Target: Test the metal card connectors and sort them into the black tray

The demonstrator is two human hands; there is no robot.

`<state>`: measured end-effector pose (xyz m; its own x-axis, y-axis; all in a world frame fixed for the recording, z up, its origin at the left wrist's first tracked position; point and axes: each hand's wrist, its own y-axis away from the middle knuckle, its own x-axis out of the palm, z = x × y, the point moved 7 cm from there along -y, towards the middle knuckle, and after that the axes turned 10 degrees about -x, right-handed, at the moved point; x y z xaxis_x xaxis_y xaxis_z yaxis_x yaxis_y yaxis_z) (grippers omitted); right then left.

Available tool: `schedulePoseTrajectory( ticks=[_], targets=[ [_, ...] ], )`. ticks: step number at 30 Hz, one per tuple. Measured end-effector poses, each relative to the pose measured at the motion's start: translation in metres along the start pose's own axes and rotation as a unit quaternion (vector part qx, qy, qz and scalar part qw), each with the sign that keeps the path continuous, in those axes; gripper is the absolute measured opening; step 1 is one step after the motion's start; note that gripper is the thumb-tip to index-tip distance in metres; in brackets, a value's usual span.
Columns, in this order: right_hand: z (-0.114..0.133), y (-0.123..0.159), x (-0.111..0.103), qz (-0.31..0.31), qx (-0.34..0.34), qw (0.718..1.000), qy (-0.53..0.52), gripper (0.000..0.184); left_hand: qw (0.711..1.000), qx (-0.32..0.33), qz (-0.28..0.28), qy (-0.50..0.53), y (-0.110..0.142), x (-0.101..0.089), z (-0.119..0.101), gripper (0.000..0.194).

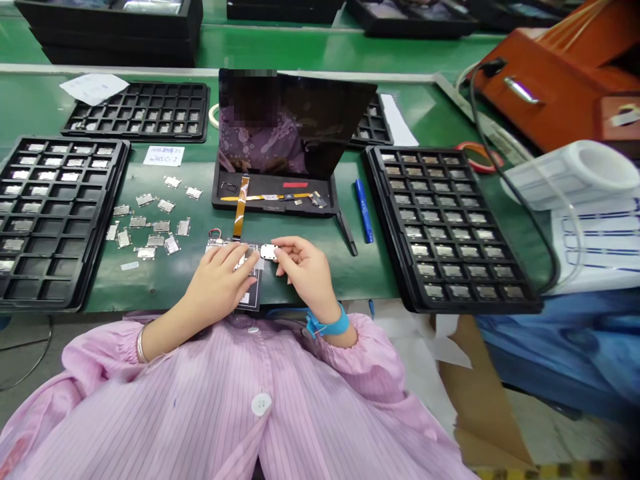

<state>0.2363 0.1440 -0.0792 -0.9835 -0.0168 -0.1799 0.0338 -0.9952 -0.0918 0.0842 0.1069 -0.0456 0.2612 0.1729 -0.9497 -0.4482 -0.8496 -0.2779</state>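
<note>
My left hand (pixel 219 275) lies across a dark circuit board (pixel 250 301) at the front edge of the bench, fingers spread over its top and covering much of it. Between the fingertips of my right hand (pixel 307 270) is a small white plate (pixel 269 251) with dark dots, beside the board's right edge. An orange ribbon cable (pixel 241 208) runs from the board up to a dark screen (pixel 293 127), which leans upright in a black tray (pixel 275 207). What lies under my left fingers is hidden.
Several small silver parts (pixel 159 227) lie loose at left, near a black compartment tray (pixel 47 220). At right are tweezers (pixel 347 233), a blue marker (pixel 364 210) and a filled compartment tray (pixel 450 227). A paper roll (pixel 575 177) and an orange machine (pixel 545 80) stand farther right.
</note>
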Motion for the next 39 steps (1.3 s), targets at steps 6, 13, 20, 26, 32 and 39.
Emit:
schedulePoseTrajectory(
  ticks=[6, 13, 20, 26, 32, 39],
  targets=[
    [-0.001, 0.000, 0.000, -0.002, -0.001, 1.000, -0.004, 0.024, 0.986, -0.033, 0.064, 0.153, 0.004, -0.008, 0.017, 0.047],
    [0.000, 0.000, 0.001, -0.001, -0.005, 1.000, -0.008, 0.021, 0.968, -0.072, 0.130, 0.202, 0.005, -0.013, 0.030, 0.046],
    [0.000, 0.000, 0.001, -0.001, -0.010, 1.000, -0.009, 0.021, 0.994, 0.045, -0.013, 0.100, 0.018, -0.030, 0.012, 0.022],
    [-0.001, 0.001, 0.000, 0.003, -0.013, 1.000, -0.003, 0.021, 0.990, 0.122, -0.033, 0.064, 0.045, -0.028, 0.006, 0.027],
    [0.000, 0.001, 0.000, 0.001, -0.015, 1.000, -0.003, 0.021, 0.990, 0.126, -0.035, 0.061, 0.047, -0.024, 0.009, 0.031],
    [0.000, 0.001, 0.000, -0.005, -0.012, 1.000, 0.001, 0.020, 0.990, 0.135, -0.024, 0.025, 0.043, -0.025, 0.005, 0.025]
  ],
)
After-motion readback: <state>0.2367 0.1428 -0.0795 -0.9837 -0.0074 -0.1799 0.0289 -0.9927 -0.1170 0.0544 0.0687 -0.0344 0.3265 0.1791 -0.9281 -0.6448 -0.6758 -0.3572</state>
